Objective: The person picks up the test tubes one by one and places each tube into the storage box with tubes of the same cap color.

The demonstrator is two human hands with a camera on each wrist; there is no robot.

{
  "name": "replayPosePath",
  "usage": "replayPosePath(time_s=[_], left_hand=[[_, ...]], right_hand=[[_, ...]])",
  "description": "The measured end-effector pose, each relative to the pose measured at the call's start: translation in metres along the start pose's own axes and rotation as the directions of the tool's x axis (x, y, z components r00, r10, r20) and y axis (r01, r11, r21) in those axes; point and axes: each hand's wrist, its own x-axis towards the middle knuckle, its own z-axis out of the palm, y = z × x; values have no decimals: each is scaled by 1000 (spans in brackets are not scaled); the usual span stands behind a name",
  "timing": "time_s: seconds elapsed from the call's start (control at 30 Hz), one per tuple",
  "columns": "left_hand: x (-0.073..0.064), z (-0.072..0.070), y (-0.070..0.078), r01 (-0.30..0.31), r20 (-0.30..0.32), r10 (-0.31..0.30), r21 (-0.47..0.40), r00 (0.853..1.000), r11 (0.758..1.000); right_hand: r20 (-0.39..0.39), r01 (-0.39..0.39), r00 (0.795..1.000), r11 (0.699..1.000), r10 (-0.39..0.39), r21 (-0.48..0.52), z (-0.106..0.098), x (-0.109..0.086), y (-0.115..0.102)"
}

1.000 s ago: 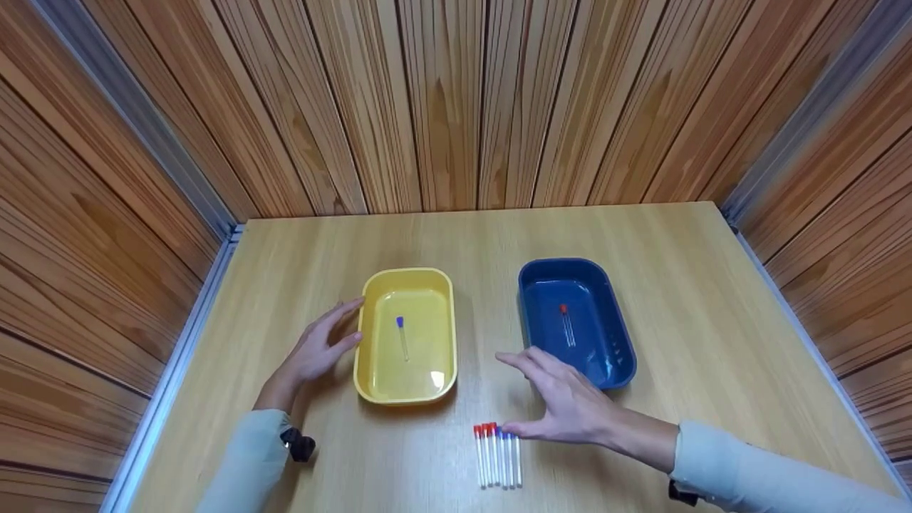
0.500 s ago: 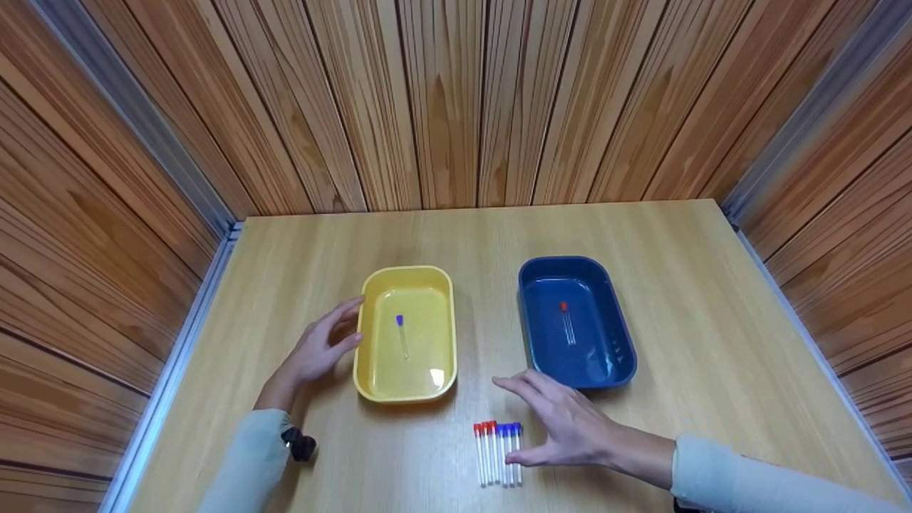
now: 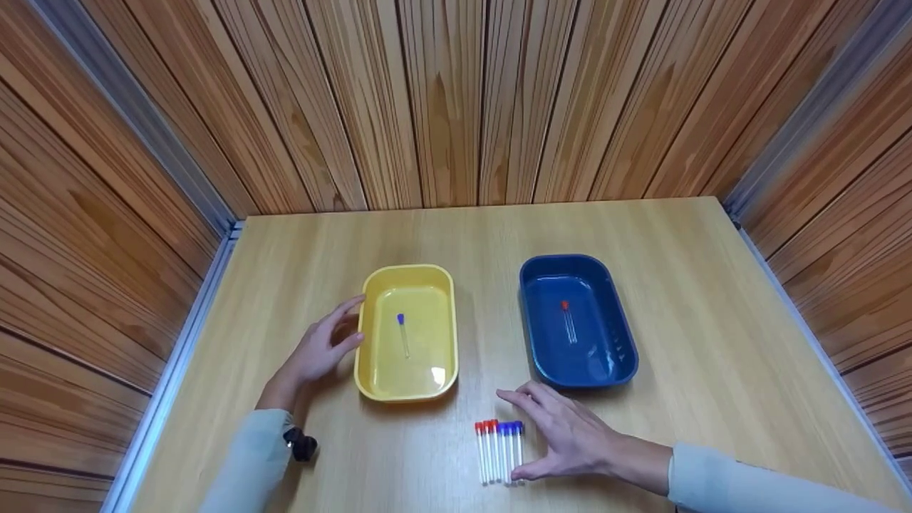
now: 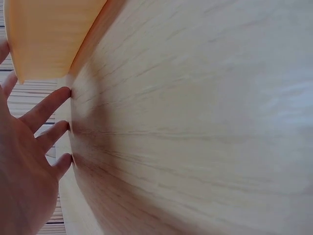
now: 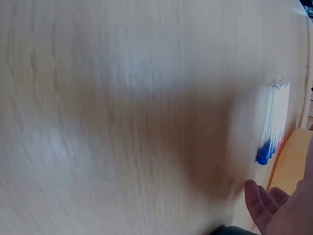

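Observation:
A row of several small clear tubes (image 3: 490, 459) lies side by side on the table, red caps on the left and blue caps on the right. My right hand (image 3: 570, 438) is spread beside the blue-capped end, its thumb near the tubes' lower ends, gripping nothing. The right wrist view shows those tubes (image 5: 277, 112) in front of the right fingers (image 5: 257, 200). Relaxed, my left hand (image 3: 317, 350) rests at the left side of a yellow tray (image 3: 361, 370), which holds one blue-capped tube (image 3: 403, 336). A blue tray (image 3: 527, 320) contains red-capped tubing (image 3: 568, 322), possibly two tubes together.
The wooden table (image 3: 470, 235) carries both trays, set apart with a strip of tabletop between them. Wood-panelled walls (image 3: 456, 107) stand behind and on both sides, with metal rails along the corners.
My right hand has come down and toward me, from over the caps to beside the tubes, uncovering the blue caps. My left hand stays at the yellow tray.

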Motion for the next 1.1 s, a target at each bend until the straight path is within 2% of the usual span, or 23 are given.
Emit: replayPosePath(time_s=[0.17, 0.43, 0.6, 0.83, 1.1], left_hand=[[-1, 0, -1, 7, 2, -7, -6, 1000, 1000], [0, -1, 0, -4, 7, 4, -13, 1000, 1000], [-1, -1, 1, 23, 1, -23, -7, 1000, 1000], [-1, 0, 1, 17, -1, -17, -4, 1000, 1000], [0, 1, -1, 11, -7, -11, -5, 1000, 1000]], right_hand=[[42, -32, 999, 999, 32, -11, 5, -1, 6], [38, -26, 999, 999, 26, -21, 10, -2, 12], [53, -43, 998, 998, 46, -50, 14, -2, 11], [1, -41, 999, 995, 41, -95, 21, -6, 10], [-26, -36, 999, 995, 34, -94, 25, -9, 11]])
